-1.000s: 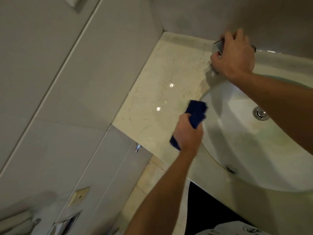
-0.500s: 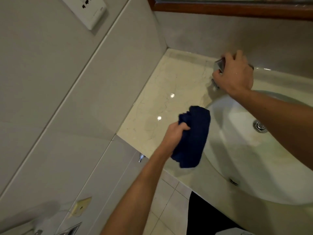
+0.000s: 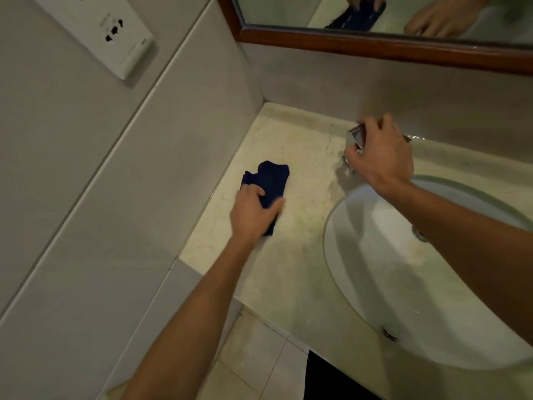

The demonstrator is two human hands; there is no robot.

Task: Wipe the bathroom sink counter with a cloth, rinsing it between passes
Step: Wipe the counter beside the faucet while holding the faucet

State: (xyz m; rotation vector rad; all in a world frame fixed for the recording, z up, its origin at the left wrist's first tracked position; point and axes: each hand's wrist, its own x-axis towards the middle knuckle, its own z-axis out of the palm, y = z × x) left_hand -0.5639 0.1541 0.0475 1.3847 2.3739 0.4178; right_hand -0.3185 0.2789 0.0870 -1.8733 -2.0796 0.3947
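Note:
A dark blue cloth (image 3: 269, 180) lies bunched on the pale marble counter (image 3: 305, 157) left of the sink, close to the side wall. My left hand (image 3: 253, 215) presses down on its near part, fingers closed over it. The white oval sink basin (image 3: 389, 284) is set into the counter at the right. My right hand (image 3: 380, 157) is wrapped around the chrome tap (image 3: 356, 137) behind the basin, and hides most of it. No water is seen running.
A grey tiled wall (image 3: 129, 197) borders the counter on the left, carrying a white socket plate (image 3: 115, 33). A wood-framed mirror (image 3: 375, 44) hangs above the back wall. The chrome drain (image 3: 419, 235) peeks out beside my right forearm. Floor tiles (image 3: 259, 356) lie below the counter's front edge.
My left hand carried the cloth from the basin's rim leftward and set it down on the counter near the wall. My right hand stayed on the tap. The view tilted up.

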